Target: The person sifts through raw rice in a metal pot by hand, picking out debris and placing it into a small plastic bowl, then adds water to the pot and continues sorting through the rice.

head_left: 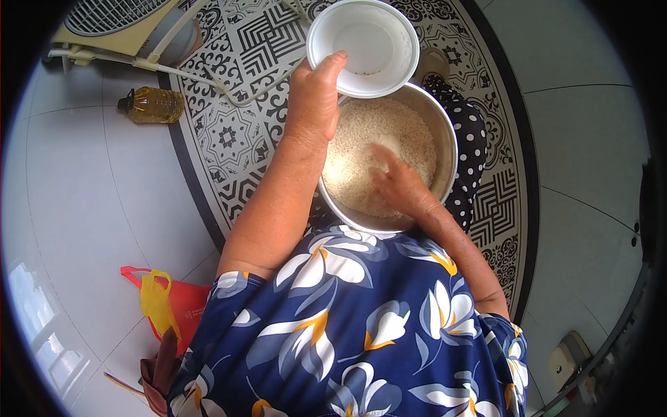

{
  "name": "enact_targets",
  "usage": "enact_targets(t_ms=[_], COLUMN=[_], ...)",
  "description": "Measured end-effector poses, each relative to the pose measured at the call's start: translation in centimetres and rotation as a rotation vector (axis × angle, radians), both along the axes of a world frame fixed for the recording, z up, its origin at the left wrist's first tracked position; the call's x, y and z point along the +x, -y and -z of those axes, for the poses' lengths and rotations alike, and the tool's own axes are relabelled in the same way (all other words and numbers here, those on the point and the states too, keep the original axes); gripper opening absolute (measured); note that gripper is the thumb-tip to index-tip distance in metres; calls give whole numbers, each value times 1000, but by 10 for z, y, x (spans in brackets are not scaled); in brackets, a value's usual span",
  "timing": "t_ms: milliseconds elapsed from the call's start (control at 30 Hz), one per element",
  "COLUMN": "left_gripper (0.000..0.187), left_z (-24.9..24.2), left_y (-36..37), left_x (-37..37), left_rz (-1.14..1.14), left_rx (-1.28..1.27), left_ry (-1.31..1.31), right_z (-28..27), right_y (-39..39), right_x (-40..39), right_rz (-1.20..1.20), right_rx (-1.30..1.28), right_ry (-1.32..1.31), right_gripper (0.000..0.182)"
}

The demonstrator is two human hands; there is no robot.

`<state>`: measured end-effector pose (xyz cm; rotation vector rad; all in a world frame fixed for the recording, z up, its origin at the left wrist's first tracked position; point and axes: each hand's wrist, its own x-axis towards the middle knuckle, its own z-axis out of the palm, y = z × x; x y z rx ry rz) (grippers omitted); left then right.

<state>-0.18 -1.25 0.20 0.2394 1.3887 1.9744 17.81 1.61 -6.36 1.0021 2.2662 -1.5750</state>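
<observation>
My left hand (316,94) grips the near rim of a white bowl (375,42), thumb over the inside. A few small brownish bits lie at the bottom of that bowl. Below it stands a large metal pot (449,132) holding pale rice grains (361,128). My right hand (401,182) reaches over the near right side of the pot, down at the rice. Its fingers are smeared by motion, so I cannot make out whether they hold any grains. The white bowl overlaps the pot's far rim.
A bottle of yellow oil (154,105) lies on the tiles at left, near a fan (114,17) with a pale frame. Red (187,302) and yellow bags (158,306) lie lower left. A patterned mat (229,135) is underneath. A beige object (568,358) sits lower right.
</observation>
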Motion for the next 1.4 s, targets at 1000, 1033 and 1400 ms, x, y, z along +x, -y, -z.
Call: enact_targets(t_ms=[1000,1033,1400], left_gripper=[41,38,42], left_z=[1,2,0], left_y=[-1,-1,0], left_x=[0,0,1], left_rz=[27,27,17], left_rx=[11,18,28], left_ry=[1,17,-3], right_z=[-39,-38,-11], right_y=[-6,-7,-7], right_x=[0,0,1], right_rz=[-221,-222,219], right_rx=[-678,-677,-251], right_ry=[-80,-79,-48], right_gripper=[45,45,47])
